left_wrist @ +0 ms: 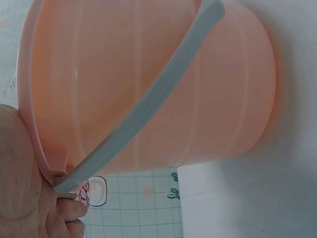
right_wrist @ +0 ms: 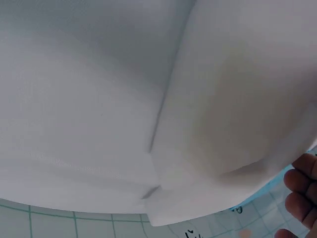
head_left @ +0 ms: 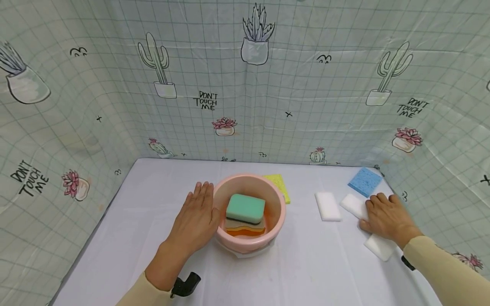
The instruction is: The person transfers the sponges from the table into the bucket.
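My left hand [head_left: 197, 223] has its fingers straight and lies against the left rim of a pink bucket [head_left: 281, 212]. In the left wrist view the bucket's grey handle [left_wrist: 153, 99] hangs slantwise across its side, with the left hand [left_wrist: 34, 193] at the rim. Inside the bucket a green sponge [head_left: 245, 208] rests on an orange-and-beige sponge [head_left: 245, 229]. My right hand [head_left: 388, 219] grips the right end of a white sponge [head_left: 353, 206], its fingers on the far side and thumb on the near side. The fingertips [right_wrist: 297, 183] show curled in the right wrist view.
One white sponge [head_left: 328, 206] lies left of the right hand, another [head_left: 380, 247] under its wrist. A blue sponge [head_left: 365, 182] sits at the table's back right corner. A yellow sponge [head_left: 281, 187] is partly hidden behind the bucket. Patterned curtain [head_left: 268, 85] surrounds the white table [head_left: 160, 187].
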### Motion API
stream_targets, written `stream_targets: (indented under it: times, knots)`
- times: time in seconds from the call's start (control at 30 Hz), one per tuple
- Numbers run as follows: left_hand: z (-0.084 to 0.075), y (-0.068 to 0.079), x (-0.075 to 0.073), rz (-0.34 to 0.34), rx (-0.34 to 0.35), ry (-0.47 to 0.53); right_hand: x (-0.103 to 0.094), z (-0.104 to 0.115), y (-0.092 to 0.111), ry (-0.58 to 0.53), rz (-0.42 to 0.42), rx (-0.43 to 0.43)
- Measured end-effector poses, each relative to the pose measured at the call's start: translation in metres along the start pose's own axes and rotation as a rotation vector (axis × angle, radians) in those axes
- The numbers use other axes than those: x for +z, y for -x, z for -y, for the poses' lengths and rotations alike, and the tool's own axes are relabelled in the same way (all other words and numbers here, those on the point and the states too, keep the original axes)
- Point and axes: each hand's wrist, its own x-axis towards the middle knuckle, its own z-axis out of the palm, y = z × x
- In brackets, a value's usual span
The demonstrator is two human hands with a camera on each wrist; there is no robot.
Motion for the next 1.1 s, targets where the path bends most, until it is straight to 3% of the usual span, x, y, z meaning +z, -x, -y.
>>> stream_targets:
  times: [0.1,0.23,0.63,1.1]
  knots:
    - [0.000,-0.001,0.001,0.006,-0.003,-0.003,-0.003,0.002,-0.004,-0.044,0.022,0.040]
    - [0.000,-0.001,0.001,0.001,-0.002,-0.006,-0.009,0.003,-0.009,-0.098,-0.016,0.086]
    - [-0.001,-0.001,0.000,0.003,-0.011,-0.008,-0.031,0.023,-0.038,-0.026,-0.296,0.025]
    - [-0.006,0.002,0.000,-0.025,-0.035,-0.020,-0.076,0.049,-0.069,-0.016,-0.304,0.039]
